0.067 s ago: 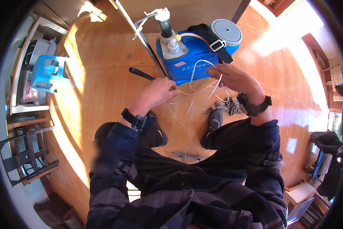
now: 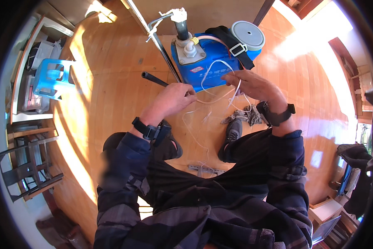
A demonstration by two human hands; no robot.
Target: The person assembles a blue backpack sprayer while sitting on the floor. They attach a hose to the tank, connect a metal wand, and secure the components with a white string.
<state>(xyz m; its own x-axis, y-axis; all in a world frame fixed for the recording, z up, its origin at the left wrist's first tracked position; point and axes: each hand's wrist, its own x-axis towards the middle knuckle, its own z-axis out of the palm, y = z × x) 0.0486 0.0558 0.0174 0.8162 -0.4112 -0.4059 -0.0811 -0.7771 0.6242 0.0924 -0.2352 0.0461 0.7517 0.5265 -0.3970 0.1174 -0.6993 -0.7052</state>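
A blue knapsack sprayer point(image 2: 213, 68) stands on the floor in front of me, with a grey round lid point(image 2: 247, 35) and a pale hose point(image 2: 213, 38) from its top fitting. My left hand point(image 2: 176, 97) is closed around the end of a black tube point(image 2: 153, 79), where a pinkish hose point(image 2: 211, 101) runs off to the right. Pinched in my right hand point(image 2: 252, 85) is a white plastic string point(image 2: 237, 92); it loops up across the sprayer's front and hangs below the fingers. The right fingertips are partly hidden.
A chrome pole point(image 2: 163, 54) rises left of the sprayer. Thin string point(image 2: 194, 137) trails over the floor between my shoes. A grey rag point(image 2: 252, 116) lies by my right shoe point(image 2: 234, 130). At the left, a blue plastic stool point(image 2: 53, 79) stands beside shelving point(image 2: 18, 89).
My right hand has shifted very slightly left, and the white string's loop has swung wider to the left over the sprayer. My left hand keeps its grip.
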